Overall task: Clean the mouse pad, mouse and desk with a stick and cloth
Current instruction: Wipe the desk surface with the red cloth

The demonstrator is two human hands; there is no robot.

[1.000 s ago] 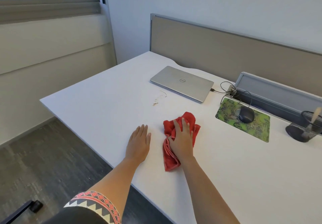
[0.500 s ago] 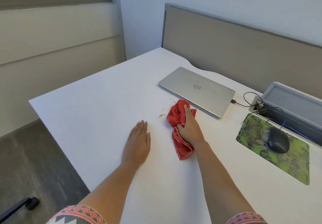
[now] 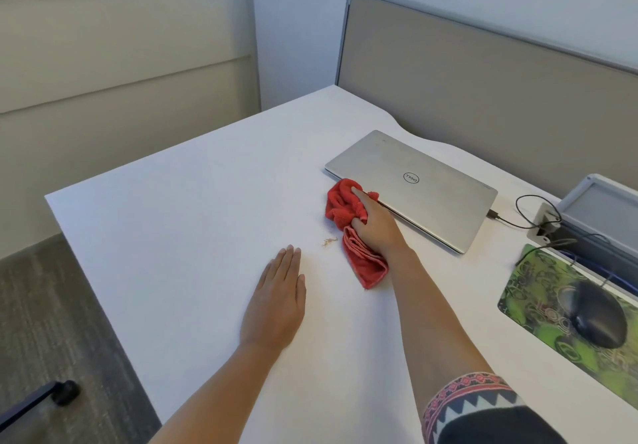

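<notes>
Right hand (image 3: 374,224) gripping red cloth (image 3: 348,233) beside laptop (image 3: 414,186); left hand (image 3: 276,305) spread flat on desk (image 3: 172,222).

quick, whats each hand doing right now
Left hand: open, flat on the desk, holding nothing.
Right hand: closed on the red cloth, pressing it to the desk beside the laptop.

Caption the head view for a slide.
Right hand wipes the desk with a red cloth beside a closed laptop; left hand rests flat.
</notes>
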